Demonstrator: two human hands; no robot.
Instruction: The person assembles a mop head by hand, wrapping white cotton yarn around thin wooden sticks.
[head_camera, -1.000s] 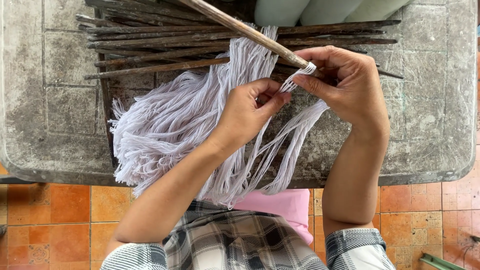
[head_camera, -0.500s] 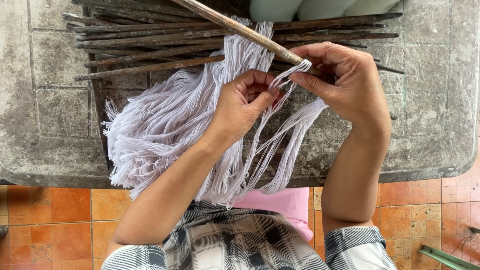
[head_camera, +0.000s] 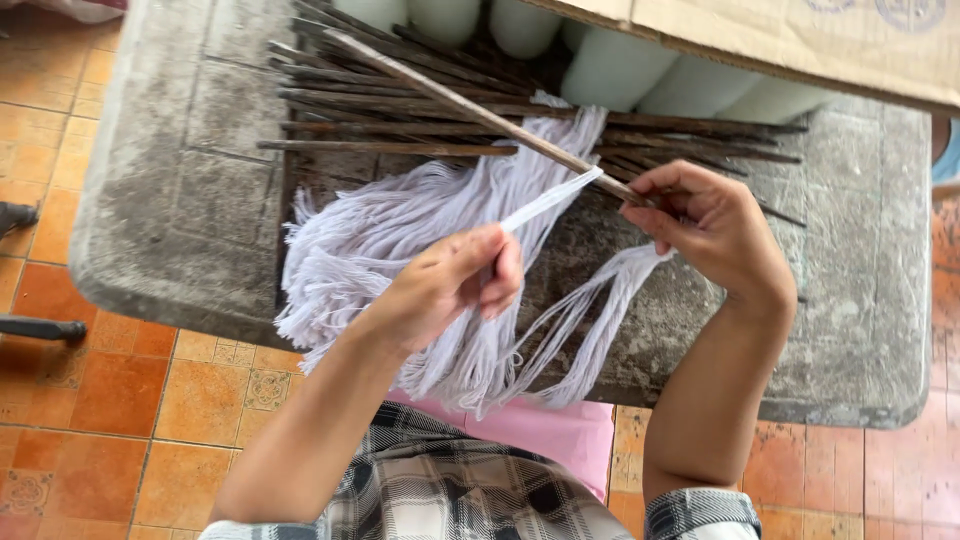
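Since a moment ago my left hand (head_camera: 455, 285) has drawn down-left, pinching taut a soft, light strand of white cotton yarn (head_camera: 550, 200) at frame centre, while my right hand (head_camera: 715, 230) grips the stiff wooden stick (head_camera: 480, 112), the firmer hold.

Left hand (head_camera: 450, 280) raised mid-frame, fingers curled into pinch, thumb against fingertips, forearm bare, angled up from lower left. Right hand (head_camera: 715, 230) higher, to right, fingers pinched closed, wrist bent, forearm bare, rising near-vertical from checked sleeve cuff.
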